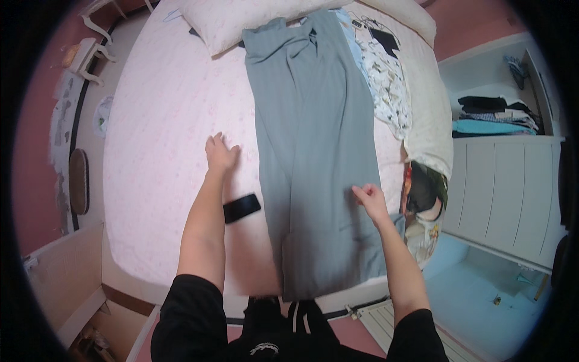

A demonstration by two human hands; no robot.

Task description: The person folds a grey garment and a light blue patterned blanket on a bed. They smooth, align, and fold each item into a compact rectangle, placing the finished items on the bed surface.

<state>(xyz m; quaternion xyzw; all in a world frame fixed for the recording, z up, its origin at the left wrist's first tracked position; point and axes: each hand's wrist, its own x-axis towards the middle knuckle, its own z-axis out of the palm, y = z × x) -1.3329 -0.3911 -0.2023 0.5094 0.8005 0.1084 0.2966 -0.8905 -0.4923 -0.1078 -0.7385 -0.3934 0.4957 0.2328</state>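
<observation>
A pair of wide-leg grey-green trousers (319, 135) lies lengthwise on the bed, waistband at the far end and hems at the near edge. Its legs lie partly over one another, with some creases near the waist. My left hand (221, 153), fingers apart and holding nothing, is over the pale pink bedsheet (167, 135) just left of the trousers. Over the right side of the lower legs is my right hand (371, 202), its fingers curled in; no cloth shows in its grip. A black smartphone (243, 208) rests beside my left forearm, near the trousers.
Pillows (253, 20) lie at the bed's far end. Right of the trousers are a white patterned garment (384, 81), a black tablet-like device (384, 41) with cables, and a bunched cream cover (427, 104). An open cabinet (497, 181) with folded clothes (495, 126) stands at right.
</observation>
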